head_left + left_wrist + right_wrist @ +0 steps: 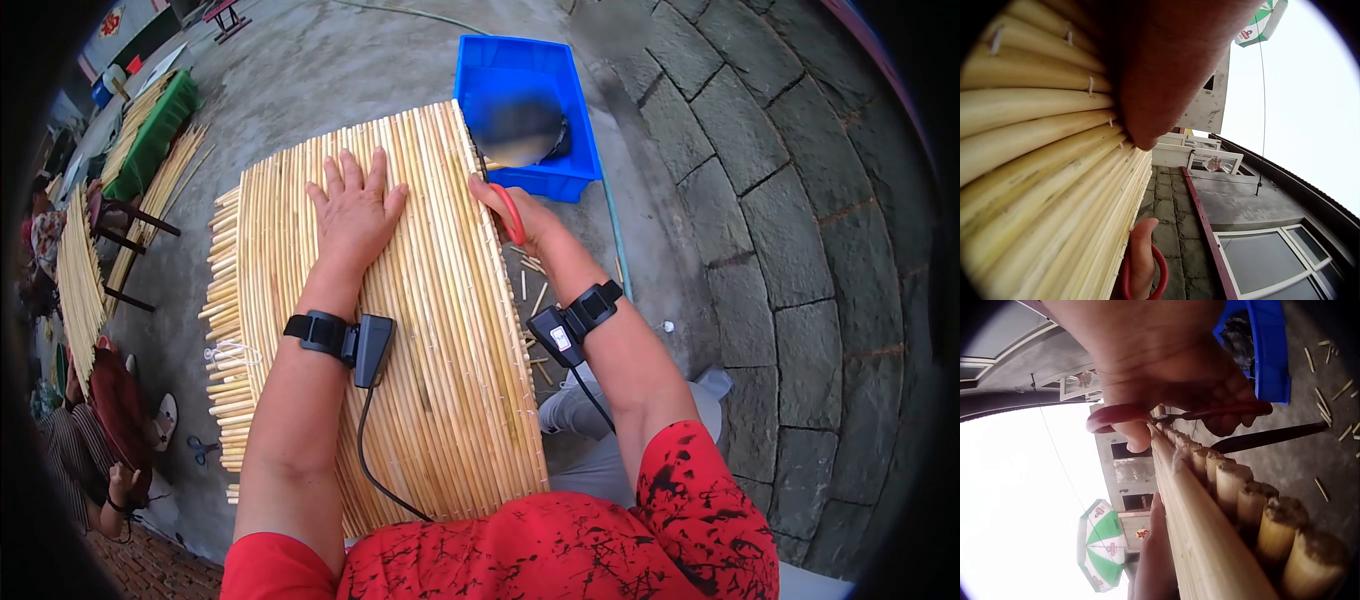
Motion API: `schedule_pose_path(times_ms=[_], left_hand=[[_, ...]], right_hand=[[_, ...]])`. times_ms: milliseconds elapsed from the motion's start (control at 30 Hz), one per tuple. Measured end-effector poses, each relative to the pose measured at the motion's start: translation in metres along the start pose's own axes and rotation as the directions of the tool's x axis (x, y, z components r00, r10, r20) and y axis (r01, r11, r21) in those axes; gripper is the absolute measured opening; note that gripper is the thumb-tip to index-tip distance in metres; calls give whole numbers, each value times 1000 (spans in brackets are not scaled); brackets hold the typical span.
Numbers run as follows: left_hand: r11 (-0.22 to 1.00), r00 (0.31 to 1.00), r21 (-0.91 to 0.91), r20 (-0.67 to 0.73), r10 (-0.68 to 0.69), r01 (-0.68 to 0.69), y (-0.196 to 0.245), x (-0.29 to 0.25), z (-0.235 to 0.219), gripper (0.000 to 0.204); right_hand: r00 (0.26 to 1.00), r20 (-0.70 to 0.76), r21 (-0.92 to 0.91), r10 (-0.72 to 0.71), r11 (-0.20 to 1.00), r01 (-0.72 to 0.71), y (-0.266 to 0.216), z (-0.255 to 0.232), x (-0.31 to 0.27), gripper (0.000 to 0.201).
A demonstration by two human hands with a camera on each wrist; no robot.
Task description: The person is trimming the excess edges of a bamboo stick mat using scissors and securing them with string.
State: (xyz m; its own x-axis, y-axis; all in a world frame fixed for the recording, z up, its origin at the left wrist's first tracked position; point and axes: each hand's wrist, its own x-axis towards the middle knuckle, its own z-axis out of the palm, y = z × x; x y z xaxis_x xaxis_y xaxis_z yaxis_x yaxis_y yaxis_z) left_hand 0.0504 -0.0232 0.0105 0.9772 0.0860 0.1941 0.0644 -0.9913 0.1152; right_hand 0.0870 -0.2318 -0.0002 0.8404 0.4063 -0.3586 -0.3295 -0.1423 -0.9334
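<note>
A mat of straight pale reeds (430, 330), stitched with white thread, lies across the person's lap. My left hand (355, 220) rests flat on its upper part, fingers spread. At the right edge my right hand (530, 220) holds a pair of scissors (514, 218) with red handles. In the right wrist view the thumb passes through one handle loop and the fingers curl around the other handle (1235, 411). A dark blade (1272, 437) points out below the row of cut reed ends (1279, 515). The left wrist view shows the right thumb (1142, 253) in the red loop beside the mat.
A blue plastic crate (585, 150) with a dark bundle inside stands beyond the right hand. Short reed offcuts (540, 298) litter the ground below the mat's edge. Leftward are another pair of scissors (202, 450), a seated person (75, 450) and a green container (165, 130) topped with reeds.
</note>
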Motion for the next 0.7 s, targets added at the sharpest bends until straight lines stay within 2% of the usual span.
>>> schedule_pose_path(times_ms=[67, 200, 267, 300, 367, 400, 467, 500, 567, 700], left_hand=[[1000, 1000, 4, -3, 1, -1, 0, 0, 0, 60], [1000, 1000, 2, -10, -1, 1, 0, 0, 0, 60], [1000, 1000, -2, -12, -2, 2, 1, 0, 0, 60], [1000, 1000, 13, -17, -3, 4, 1, -1, 1, 59], [999, 1000, 32, -19, 0, 1, 1, -1, 1, 59], [1000, 1000, 29, -22, 5, -4, 0, -1, 1, 59], [1000, 999, 25, -29, 13, -12, 0, 0, 0, 59], [1000, 1000, 31, -26, 8, -8, 0, 0, 0, 58], [999, 1000, 35, -20, 4, -4, -1, 0, 1, 58], [999, 999, 36, -41, 15, -14, -1, -2, 2, 58]], right_hand=[[1000, -17, -40, 27, 999, -27, -3, 2, -3, 64], [999, -45, -5, 26, 1000, -27, 0, 5, -6, 58], [983, -181, 195, -43, 978, 78, 11, 11, -2, 49], [982, -182, 195, -43, 978, 79, 13, 13, -1, 49], [963, -187, 297, -195, 923, 245, 17, 15, -1, 44], [962, -190, 300, -194, 922, 245, 15, 17, -6, 44], [976, -196, 216, -92, 967, 134, 7, 17, -14, 49], [975, -199, 215, -94, 967, 137, 7, 13, -13, 49], [995, -102, 89, -11, 996, 20, 9, 6, -10, 58], [1000, 10, 82, -2, 997, 2, -1, 8, -16, 64]])
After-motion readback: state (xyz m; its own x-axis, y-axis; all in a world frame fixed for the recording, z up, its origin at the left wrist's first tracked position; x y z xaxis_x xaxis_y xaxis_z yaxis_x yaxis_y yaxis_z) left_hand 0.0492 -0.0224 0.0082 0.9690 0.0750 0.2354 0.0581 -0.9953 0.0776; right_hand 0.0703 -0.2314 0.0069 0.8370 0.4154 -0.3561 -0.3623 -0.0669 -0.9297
